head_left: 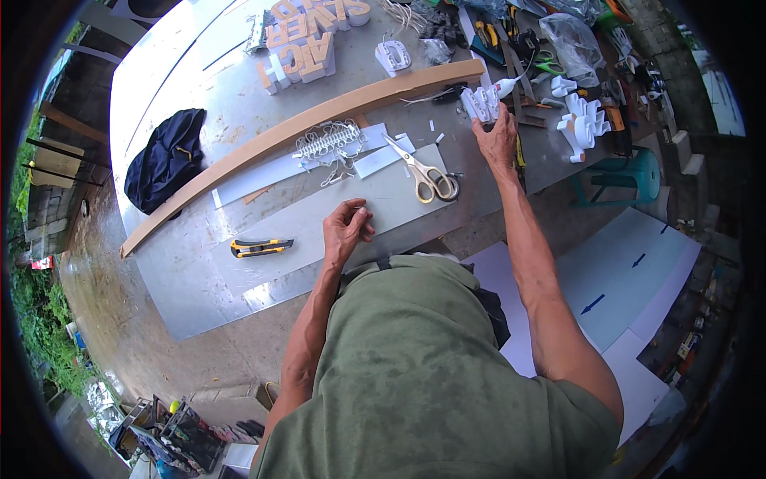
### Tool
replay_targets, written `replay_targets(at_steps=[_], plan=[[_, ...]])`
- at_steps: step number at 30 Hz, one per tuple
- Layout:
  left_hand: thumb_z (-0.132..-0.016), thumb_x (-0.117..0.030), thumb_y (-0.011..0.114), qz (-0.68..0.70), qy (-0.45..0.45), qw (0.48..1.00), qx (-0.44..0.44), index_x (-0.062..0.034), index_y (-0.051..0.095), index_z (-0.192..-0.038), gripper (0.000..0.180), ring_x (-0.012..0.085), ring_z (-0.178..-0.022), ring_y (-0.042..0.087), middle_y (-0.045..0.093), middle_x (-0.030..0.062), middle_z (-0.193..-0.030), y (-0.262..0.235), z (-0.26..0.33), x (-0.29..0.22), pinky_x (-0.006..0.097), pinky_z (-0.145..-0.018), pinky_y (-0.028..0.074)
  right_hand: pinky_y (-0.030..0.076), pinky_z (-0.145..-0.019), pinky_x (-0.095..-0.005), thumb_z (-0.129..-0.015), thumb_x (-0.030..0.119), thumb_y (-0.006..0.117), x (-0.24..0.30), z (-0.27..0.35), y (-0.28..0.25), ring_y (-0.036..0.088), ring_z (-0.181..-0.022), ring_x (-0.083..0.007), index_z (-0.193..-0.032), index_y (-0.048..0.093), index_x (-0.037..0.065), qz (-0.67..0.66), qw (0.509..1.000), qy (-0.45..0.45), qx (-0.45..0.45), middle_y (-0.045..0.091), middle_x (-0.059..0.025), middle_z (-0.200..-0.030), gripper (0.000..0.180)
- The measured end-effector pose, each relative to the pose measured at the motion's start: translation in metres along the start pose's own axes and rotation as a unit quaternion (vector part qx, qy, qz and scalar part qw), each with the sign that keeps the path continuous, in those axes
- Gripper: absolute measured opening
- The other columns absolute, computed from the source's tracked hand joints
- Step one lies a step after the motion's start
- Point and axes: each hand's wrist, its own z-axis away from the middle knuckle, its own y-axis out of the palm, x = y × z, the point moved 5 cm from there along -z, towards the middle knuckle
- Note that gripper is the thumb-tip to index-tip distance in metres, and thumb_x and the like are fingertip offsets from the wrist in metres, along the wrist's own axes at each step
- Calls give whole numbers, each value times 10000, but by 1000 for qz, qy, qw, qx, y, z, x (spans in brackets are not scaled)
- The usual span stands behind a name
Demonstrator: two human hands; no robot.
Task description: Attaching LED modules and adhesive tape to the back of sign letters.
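Left hand: forearm rises from the lower edge, bent at the elbow, hand resting on the grey metal sheet. Fingers curled in, tips bunched against the thumb; whether they pinch anything cannot be told. Well to the left of those fingers lies a yellow-and-black utility knife, untouched. Beyond the fingertips sit a tangle of white wire pieces and white paper strips, with a long curved wooden strip running past them.

Between the two hands, just right of the left fingertips and up, lie gold-handled scissors, blades pointing up-left.

Right hand: arm stretched nearly straight, reaching far across the table (back of hand toward the camera). Fingers closed round the lower part of a small white letter-shaped piece, which stands up above the fingertips. Just right of those fingers is a white glue bottle; farther right, more white letter shapes.
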Motion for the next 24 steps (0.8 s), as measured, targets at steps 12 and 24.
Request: replay_targets(at_steps=[12,24], plan=[[-964,-105,653,-21,-10,999,27,40,627,-1206,283,158,-636,681,688,118,-895,-2,-6,-2,280,-478,553,412,-1038,-518,-766,227,801,9,3,-2,495,-1213,-446,-1369,434,-2,-28,999,31,2,551,-281,-1256,743],[-963,-149,683,-20,-33,997,60,46,605,-1235,344,184,-675,698,672,125,-931,-5,-6,-5,296,-530,586,424,-1002,-496,-822,181,757,45,31,-12,518,-1166,-399,-1302,513,2,-78,993,19,-82,549,-213,-1198,567]])
